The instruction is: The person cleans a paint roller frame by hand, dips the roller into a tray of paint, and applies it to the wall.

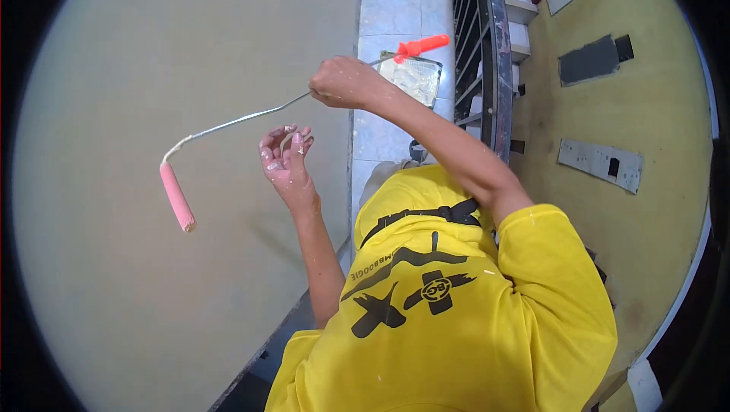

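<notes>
A paint roller (245, 118) with a long bent metal rod, a pink roller sleeve (176, 197) and a bright orange handle (423, 47) stretches across the view. My right hand (342, 82) is closed around the rod between handle and sleeve. Just below the rod, my left hand (287, 158) has its fingers curled but apart, with nothing in them. Pale paint marks its fingertips. The pink sleeve hangs in front of the pale wall (152, 54); whether it touches cannot be told. Beyond the handle, a paint tray (414, 79) with whitish paint lies on the floor.
Light tiles (391, 9) cover the narrow floor strip beside the wall. A black metal railing (494, 54) runs along its right, with steps (520, 12) behind. Farther right, a yellowish wall (654, 100) carries grey patches (589, 60).
</notes>
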Demonstrator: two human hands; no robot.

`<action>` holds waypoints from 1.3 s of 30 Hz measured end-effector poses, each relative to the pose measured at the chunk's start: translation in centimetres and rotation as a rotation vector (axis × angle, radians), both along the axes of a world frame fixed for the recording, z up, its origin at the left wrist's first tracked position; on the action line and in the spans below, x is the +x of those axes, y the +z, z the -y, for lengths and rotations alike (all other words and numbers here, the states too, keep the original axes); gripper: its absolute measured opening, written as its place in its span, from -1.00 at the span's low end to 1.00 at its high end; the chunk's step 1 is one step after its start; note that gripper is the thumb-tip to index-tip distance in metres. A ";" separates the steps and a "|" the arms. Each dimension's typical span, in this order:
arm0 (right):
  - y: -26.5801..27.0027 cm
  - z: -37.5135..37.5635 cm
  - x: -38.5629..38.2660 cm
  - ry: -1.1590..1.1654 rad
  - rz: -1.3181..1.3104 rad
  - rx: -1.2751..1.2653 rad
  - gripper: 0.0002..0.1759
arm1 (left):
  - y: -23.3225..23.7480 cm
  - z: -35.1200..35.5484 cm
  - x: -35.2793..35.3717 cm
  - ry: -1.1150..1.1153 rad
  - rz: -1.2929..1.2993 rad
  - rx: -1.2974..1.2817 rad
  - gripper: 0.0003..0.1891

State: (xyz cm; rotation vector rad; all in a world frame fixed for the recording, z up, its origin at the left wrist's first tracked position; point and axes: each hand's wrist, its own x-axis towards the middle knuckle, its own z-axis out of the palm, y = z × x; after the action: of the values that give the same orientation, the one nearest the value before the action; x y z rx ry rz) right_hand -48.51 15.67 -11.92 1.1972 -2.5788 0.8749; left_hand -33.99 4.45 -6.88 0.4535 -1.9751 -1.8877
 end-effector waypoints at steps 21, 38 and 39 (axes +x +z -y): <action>9.0 1.7 -3.1 0.344 -0.339 0.154 -0.92 | -6.3 -1.2 4.5 -0.150 0.255 0.009 -0.63; 14.2 5.2 -1.4 0.372 -0.333 0.085 -0.89 | -5.8 -0.3 1.9 -0.155 0.151 -0.055 -0.61; 14.0 5.3 -1.5 0.364 -0.330 0.067 -0.89 | -5.7 -0.1 1.8 -0.144 0.142 -0.058 -0.61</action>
State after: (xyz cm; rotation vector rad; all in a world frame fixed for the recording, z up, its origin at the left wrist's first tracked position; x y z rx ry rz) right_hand -49.98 10.38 2.12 1.7041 -2.1803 0.5868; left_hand -32.16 4.59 -12.55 0.4515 -2.2021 -1.9255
